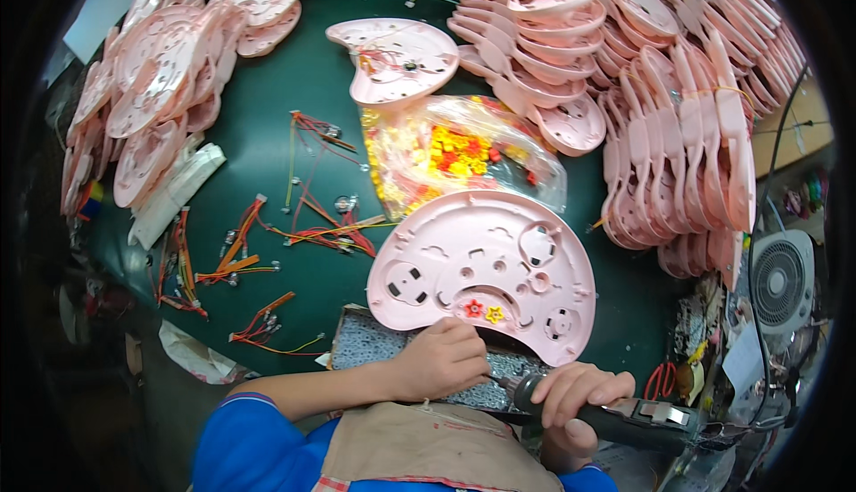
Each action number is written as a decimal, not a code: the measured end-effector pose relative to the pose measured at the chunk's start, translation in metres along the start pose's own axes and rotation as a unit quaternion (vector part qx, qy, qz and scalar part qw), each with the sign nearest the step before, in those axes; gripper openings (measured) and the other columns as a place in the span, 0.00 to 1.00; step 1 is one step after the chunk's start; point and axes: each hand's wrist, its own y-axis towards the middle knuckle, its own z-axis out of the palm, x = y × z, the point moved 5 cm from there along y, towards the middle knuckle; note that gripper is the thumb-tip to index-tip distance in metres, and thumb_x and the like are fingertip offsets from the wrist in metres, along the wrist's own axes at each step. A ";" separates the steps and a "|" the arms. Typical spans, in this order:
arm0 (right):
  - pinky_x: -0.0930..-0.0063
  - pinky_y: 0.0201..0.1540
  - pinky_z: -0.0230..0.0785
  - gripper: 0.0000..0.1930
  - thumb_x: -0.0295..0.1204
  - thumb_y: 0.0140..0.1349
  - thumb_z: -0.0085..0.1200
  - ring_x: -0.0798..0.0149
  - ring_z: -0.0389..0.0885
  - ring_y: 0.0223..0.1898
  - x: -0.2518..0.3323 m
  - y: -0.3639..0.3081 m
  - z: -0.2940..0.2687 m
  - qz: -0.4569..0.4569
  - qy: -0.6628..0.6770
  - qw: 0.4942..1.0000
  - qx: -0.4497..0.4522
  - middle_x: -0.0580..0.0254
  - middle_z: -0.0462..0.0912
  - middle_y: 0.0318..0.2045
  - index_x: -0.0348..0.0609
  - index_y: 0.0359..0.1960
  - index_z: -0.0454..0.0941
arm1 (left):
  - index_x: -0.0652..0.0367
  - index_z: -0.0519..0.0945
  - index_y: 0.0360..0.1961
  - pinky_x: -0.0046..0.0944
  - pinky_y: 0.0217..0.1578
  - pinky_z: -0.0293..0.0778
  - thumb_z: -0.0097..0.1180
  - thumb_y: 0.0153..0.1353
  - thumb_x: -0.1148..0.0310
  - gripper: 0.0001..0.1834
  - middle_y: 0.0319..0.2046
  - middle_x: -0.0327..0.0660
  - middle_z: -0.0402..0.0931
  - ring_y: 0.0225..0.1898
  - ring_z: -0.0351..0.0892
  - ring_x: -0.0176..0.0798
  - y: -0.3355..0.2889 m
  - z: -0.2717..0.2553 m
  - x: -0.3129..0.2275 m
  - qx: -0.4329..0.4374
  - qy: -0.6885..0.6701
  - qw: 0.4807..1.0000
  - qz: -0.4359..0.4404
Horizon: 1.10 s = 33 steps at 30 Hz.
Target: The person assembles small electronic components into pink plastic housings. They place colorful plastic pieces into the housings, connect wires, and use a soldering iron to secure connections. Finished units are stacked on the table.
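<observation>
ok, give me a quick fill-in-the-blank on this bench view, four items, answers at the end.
1. The right hand grips an electric screwdriver whose tip points toward the ____ hand.
2. In the nearest pink plastic shell, the left one of the two star-shaped buttons is ____.
3. The clear plastic bag beyond that shell holds small red and ____ pieces.
4. The tabletop under the wire harnesses is dark ____.

Missing words: left; red; yellow; green.

no legible text, faint red marking [459,425] on the tan apron [401,447], too small to read
</observation>
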 end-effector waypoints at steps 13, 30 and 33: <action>0.67 0.30 0.80 0.21 0.26 0.55 0.67 0.66 0.77 0.15 -0.006 -0.003 0.009 -0.026 -0.006 0.997 -0.074 0.63 0.78 0.18 0.46 0.46 0.67 | 0.56 0.78 0.35 0.45 0.47 0.72 0.71 0.54 0.63 0.14 0.32 0.40 0.70 0.40 0.75 0.45 -0.004 -0.013 0.002 -0.037 0.004 0.999 0.024; 0.70 0.34 0.74 0.21 0.24 0.53 0.58 0.67 0.71 0.18 -0.018 0.007 -0.001 -0.033 -0.072 0.990 -0.121 0.63 0.72 0.19 0.44 0.48 0.65 | 0.59 0.84 0.30 0.43 0.56 0.74 0.69 0.55 0.75 0.04 0.46 0.41 0.77 0.53 0.78 0.42 -0.047 -0.237 0.156 -0.012 0.027 0.960 -0.279; 0.71 0.34 0.73 0.21 0.25 0.53 0.58 0.68 0.71 0.18 -0.019 0.006 -0.005 -0.038 -0.075 0.987 -0.136 0.63 0.72 0.19 0.44 0.48 0.65 | 0.62 0.83 0.33 0.36 0.50 0.75 0.67 0.59 0.77 0.03 0.44 0.40 0.79 0.46 0.81 0.34 -0.022 -0.266 0.124 -0.100 -0.123 0.954 -0.254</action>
